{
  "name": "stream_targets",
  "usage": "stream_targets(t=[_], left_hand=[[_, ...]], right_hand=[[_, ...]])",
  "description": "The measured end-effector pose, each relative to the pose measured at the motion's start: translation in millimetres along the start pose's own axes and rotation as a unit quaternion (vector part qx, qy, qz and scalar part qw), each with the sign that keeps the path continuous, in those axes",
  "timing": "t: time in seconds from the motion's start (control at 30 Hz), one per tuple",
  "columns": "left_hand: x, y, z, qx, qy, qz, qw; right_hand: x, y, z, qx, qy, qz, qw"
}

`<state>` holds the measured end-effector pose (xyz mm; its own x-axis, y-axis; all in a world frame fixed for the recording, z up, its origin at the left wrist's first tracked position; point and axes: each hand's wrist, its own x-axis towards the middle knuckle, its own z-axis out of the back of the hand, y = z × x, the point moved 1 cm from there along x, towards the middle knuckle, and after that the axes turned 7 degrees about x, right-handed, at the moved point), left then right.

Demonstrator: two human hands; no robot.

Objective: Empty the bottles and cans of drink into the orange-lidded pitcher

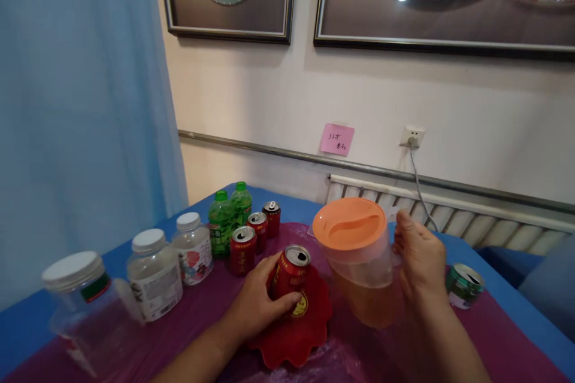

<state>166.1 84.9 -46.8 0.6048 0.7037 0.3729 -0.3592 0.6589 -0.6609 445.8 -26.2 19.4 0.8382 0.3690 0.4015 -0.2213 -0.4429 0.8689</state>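
My left hand (pixel 258 299) is wrapped round a red drink can (pixel 293 272), its top opening showing. The can is over a red scalloped plate (pixel 291 341); whether it touches the plate is hidden. My right hand (pixel 420 257) grips the handle of a clear plastic pitcher (pixel 366 293) with an orange lid (pixel 350 224). The pitcher holds a yellowish-brown liquid and is tilted slightly, to the right of the can. Several more red cans, among them a nearer one (pixel 243 250), stand behind my left hand.
Three clear jars with white lids, one in the middle (pixel 155 275), line the left side. Two green bottles (pixel 221 224) stand behind the cans. A green can (pixel 465 287) is at the right. Purple plastic sheeting (pixel 197 323) covers part of the blue table. A radiator (pixel 494 209) runs along the wall.
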Motion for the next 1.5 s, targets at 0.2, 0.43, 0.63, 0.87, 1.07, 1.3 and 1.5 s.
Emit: stream_targets(t=[0.2, 0.43, 0.63, 0.87, 1.07, 1.3, 1.5], left_hand=[[-2, 0, -0.9, 0.062, 0.006, 0.025, 0.998], [-3, 5, -3.0, 0.084, 0.02, 0.035, 0.996], [-2, -5, 1.3, 0.087, 0.039, 0.005, 0.995], [-3, -9, 1.9, 0.082, 0.061, -0.003, 0.995], [-4, -11, 1.2, 0.082, 0.073, 0.006, 0.994], [-4, -12, 0.8, 0.075, 0.082, -0.007, 0.994], [-4, -13, 1.1, 0.075, 0.079, -0.01, 0.994]], right_hand=[[9, 10, 20, -0.091, -0.012, 0.02, 0.996], [2, 18, 20, -0.176, -0.003, 0.031, 0.984], [-3, 23, 18, -0.215, 0.014, 0.061, 0.975], [-6, 25, 17, -0.246, 0.03, 0.085, 0.965], [-8, 26, 18, -0.259, 0.033, 0.084, 0.962], [-11, 24, 16, -0.274, 0.046, 0.076, 0.958], [-11, 22, 16, -0.291, 0.054, 0.068, 0.953]])
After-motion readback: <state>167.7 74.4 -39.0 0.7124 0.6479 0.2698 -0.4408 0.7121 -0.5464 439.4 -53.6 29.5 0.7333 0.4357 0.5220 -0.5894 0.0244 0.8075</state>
